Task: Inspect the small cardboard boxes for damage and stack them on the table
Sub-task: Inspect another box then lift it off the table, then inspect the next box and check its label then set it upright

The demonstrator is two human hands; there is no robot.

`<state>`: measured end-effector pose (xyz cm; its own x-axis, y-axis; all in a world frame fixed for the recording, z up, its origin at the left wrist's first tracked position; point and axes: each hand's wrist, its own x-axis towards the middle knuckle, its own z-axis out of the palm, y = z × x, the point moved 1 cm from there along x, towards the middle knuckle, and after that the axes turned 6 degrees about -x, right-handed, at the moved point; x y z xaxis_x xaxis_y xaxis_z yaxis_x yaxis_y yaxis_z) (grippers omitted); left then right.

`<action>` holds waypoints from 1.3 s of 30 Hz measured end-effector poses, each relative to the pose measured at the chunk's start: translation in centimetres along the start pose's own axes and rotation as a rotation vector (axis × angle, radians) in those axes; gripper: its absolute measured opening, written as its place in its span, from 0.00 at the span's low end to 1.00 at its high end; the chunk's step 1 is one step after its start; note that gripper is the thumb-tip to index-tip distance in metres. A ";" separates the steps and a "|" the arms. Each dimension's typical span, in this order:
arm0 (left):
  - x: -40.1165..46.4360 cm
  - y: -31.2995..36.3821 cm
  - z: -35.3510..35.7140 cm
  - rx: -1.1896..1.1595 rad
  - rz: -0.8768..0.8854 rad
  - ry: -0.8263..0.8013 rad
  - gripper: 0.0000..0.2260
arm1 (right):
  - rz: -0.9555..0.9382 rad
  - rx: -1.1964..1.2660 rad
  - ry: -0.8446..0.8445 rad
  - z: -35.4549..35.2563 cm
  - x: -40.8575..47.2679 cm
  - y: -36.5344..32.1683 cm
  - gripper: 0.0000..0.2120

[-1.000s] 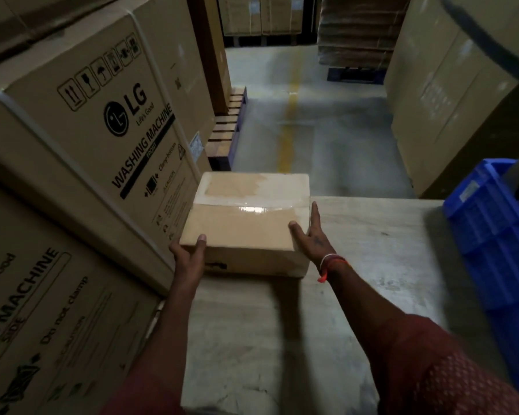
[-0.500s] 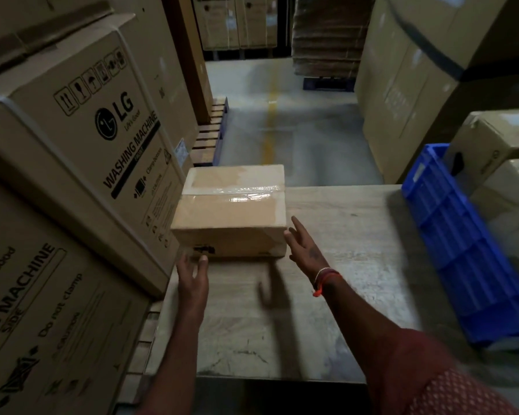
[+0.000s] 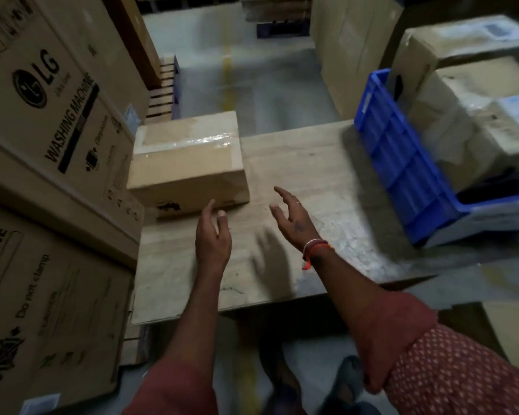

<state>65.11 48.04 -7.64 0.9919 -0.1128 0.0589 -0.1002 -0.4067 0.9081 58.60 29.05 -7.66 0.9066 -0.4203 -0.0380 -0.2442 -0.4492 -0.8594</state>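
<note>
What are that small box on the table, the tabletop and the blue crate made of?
The small box looks like plain brown cardboard, sealed with glossy clear tape that catches the light. The tabletop seems to be pale, worn wood or laminate, scuffed and matte. The blue crate looks like moulded plastic, with ribbed walls.

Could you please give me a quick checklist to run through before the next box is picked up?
1. Placed cardboard box rests flat on the table: ok.
2. Left hand is empty: ok, fingers loose, nothing held.
3. Right hand is empty: ok, fingers spread, clear of the box.
4. Tape across the box top looks intact: ok, as far as the top shows.
5. Hidden box sides free of damage: cannot tell.
6. More boxes waiting in the blue crate: ok.
</note>
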 end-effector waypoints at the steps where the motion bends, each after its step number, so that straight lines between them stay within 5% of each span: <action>1: -0.6 0.0 0.6 0.104 0.051 -0.028 0.19 | -0.030 -0.100 0.013 -0.5 -0.7 1.1 0.24; 7: -5.9 0.9 5.7 0.398 0.194 -0.155 0.18 | -0.063 -0.598 0.013 -4.1 -6.6 6.8 0.27; 18: -18.9 3.2 16.9 0.990 0.392 -0.416 0.26 | 0.041 -0.869 0.013 -14.7 -17.9 15.2 0.26; 39: -38.8 8.4 41.3 0.812 0.579 -0.868 0.26 | 0.513 -0.905 0.088 -34.3 -34.6 35.7 0.30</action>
<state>22.50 11.52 -19.42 0.4483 -0.8694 -0.2078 -0.8093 -0.4934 0.3187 6.69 0.50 -19.51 0.6014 -0.7675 -0.2220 -0.7928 -0.6077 -0.0463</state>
